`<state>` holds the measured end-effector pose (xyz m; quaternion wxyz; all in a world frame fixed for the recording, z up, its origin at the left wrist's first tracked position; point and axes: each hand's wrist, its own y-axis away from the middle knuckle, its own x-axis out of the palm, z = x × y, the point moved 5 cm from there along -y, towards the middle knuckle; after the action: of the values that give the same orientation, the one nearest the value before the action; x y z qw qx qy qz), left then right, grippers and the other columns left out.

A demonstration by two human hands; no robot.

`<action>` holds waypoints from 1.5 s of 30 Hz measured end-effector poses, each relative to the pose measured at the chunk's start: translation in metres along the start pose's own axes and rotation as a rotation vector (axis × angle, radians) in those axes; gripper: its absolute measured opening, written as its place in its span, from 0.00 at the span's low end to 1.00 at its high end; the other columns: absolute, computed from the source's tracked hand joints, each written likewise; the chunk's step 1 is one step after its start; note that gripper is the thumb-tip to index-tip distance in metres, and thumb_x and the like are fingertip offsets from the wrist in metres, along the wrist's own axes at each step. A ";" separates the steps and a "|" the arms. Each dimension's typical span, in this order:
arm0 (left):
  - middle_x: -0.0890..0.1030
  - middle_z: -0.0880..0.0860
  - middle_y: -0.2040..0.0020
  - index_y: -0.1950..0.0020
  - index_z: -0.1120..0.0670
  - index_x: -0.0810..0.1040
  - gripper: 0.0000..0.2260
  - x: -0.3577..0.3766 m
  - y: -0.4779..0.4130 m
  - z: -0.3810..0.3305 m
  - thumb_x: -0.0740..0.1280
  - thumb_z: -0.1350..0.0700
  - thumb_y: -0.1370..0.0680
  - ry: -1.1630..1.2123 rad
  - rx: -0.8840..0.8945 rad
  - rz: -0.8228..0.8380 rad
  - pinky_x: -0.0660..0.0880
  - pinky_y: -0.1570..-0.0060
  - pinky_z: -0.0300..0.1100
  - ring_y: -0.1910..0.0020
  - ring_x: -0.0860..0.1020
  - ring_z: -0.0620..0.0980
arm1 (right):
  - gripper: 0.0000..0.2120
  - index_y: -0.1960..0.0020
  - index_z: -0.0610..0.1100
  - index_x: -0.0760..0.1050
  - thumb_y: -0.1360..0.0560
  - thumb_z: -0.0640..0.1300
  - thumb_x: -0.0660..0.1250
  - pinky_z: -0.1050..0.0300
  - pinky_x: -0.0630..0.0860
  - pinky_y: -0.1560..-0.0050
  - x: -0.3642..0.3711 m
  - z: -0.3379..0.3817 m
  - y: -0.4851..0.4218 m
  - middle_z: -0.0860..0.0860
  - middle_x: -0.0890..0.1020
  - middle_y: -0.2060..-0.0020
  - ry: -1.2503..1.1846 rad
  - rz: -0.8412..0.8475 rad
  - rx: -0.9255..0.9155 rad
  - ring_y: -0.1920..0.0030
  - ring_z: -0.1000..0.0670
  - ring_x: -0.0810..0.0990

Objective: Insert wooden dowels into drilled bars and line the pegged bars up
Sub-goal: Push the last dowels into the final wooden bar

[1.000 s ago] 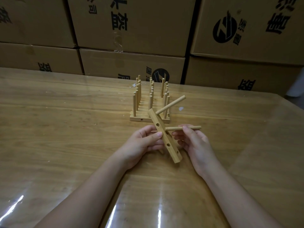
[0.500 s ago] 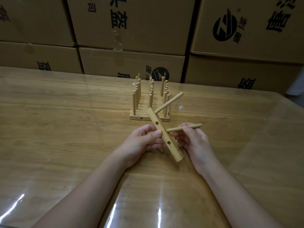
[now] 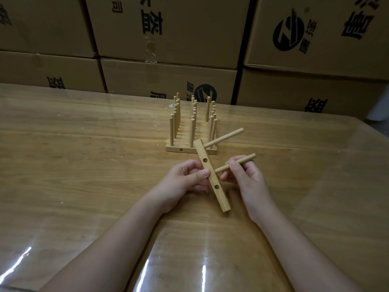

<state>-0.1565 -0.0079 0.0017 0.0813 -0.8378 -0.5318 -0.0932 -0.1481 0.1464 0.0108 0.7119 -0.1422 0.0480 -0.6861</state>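
Dowel [image 3: 247, 158] pinched by right hand [image 3: 249, 183], bar [image 3: 221, 198] gripped by left hand [image 3: 184, 181].
Light, stiff, smooth; probably best held near tip.

Print on the cardboard boxes [image 3: 189, 45]
We see black Chinese characters [image 3: 152, 20] and a round black logo [image 3: 288, 33]; we cannot read either for certain.

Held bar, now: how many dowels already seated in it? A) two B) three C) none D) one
D: one seated dowel juts from the far end of the bar; two holes show empty, and the right hand pinches a loose dowel.
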 end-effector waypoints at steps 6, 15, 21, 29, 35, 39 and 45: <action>0.84 0.55 0.59 0.47 0.62 0.75 0.12 0.000 0.000 -0.001 0.66 0.59 0.28 0.023 0.003 -0.016 0.80 0.57 0.39 0.59 0.83 0.49 | 0.05 0.54 0.46 0.75 0.25 0.48 0.65 0.62 0.77 0.55 0.001 0.002 0.001 0.49 0.82 0.67 0.054 0.020 -0.043 0.61 0.51 0.82; 0.83 0.60 0.49 0.43 0.62 0.75 0.15 -0.003 -0.001 -0.001 0.66 0.57 0.27 0.087 -0.005 -0.037 0.80 0.49 0.43 0.49 0.82 0.54 | 0.16 0.51 0.47 0.75 0.24 0.59 0.60 0.62 0.77 0.61 -0.005 0.003 0.000 0.50 0.81 0.68 0.034 -0.112 -0.024 0.64 0.51 0.81; 0.84 0.58 0.51 0.45 0.60 0.76 0.14 -0.015 -0.002 -0.005 0.68 0.55 0.28 0.309 0.059 -0.154 0.79 0.54 0.40 0.50 0.83 0.53 | 0.08 0.54 0.45 0.75 0.20 0.40 0.58 0.65 0.74 0.66 -0.010 -0.006 -0.004 0.54 0.80 0.72 0.221 -0.216 0.082 0.69 0.57 0.77; 0.79 0.59 0.52 0.49 0.60 0.74 0.11 -0.028 -0.005 -0.006 0.67 0.59 0.29 0.580 0.125 -0.304 0.80 0.56 0.43 0.54 0.83 0.52 | 0.05 0.53 0.59 0.79 0.25 0.52 0.65 0.58 0.61 0.42 0.024 -0.004 0.009 0.63 0.77 0.52 0.869 0.298 -0.095 0.45 0.58 0.70; 0.83 0.58 0.57 0.54 0.59 0.76 0.06 -0.027 -0.004 -0.007 0.67 0.58 0.29 0.605 0.125 -0.293 0.81 0.56 0.43 0.54 0.84 0.53 | 0.03 0.55 0.55 0.75 0.27 0.50 0.68 0.60 0.65 0.45 0.032 0.003 0.014 0.63 0.75 0.57 1.095 0.304 -0.205 0.50 0.58 0.70; 0.82 0.58 0.54 0.52 0.59 0.76 0.08 -0.026 -0.004 -0.007 0.67 0.58 0.29 0.595 0.121 -0.276 0.81 0.54 0.44 0.52 0.83 0.54 | 0.06 0.54 0.53 0.69 0.26 0.45 0.65 0.58 0.68 0.47 0.032 0.004 0.014 0.61 0.70 0.61 1.200 0.192 -0.221 0.53 0.56 0.69; 0.82 0.59 0.52 0.51 0.59 0.77 0.08 -0.027 -0.003 -0.006 0.67 0.57 0.28 0.616 0.108 -0.289 0.81 0.55 0.44 0.51 0.83 0.54 | 0.15 0.38 0.50 0.74 0.24 0.46 0.61 0.56 0.63 0.45 0.028 0.001 0.012 0.52 0.72 0.50 1.436 0.092 -0.230 0.46 0.51 0.71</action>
<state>-0.1708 -0.0315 0.0014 0.2684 -0.6810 -0.5995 -0.3238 -0.1348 0.1194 0.0115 0.5138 0.2712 0.5809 -0.5702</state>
